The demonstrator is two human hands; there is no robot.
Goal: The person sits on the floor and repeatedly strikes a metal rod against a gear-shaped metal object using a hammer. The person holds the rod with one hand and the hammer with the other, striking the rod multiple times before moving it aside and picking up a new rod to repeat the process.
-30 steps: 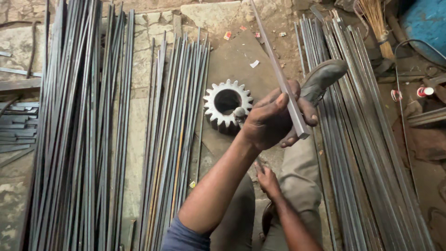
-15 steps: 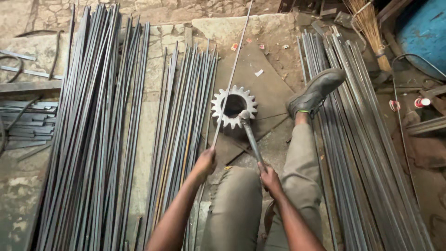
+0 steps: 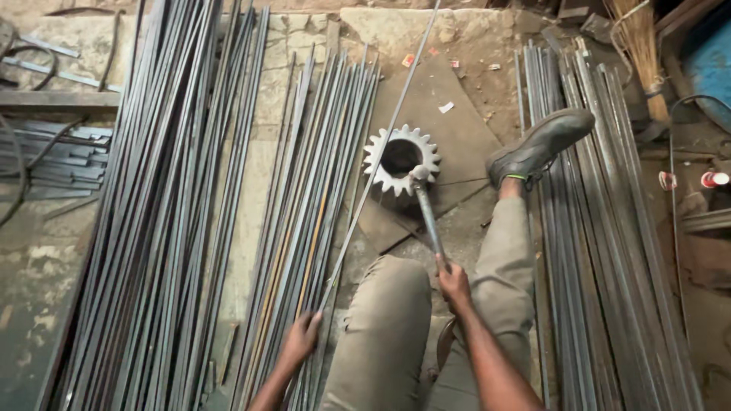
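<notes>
I had my left hand [image 3: 302, 339] closed round the near end of a long thin steel rod [image 3: 378, 164], which ran away from me across the toothed gear wheel [image 3: 401, 159] lying flat on the steel plate [image 3: 464, 137], its far end passing out of the top of the view. My right hand [image 3: 454, 281] gripped the handle of a hammer [image 3: 426, 213], fingers wrapped tight, its head resting at the near rim of the gear, just beside the rod. Bundles of steel bars [image 3: 175, 205] lay to my left, more bars [image 3: 601, 228] to my right under my booted foot [image 3: 539, 144].
</notes>
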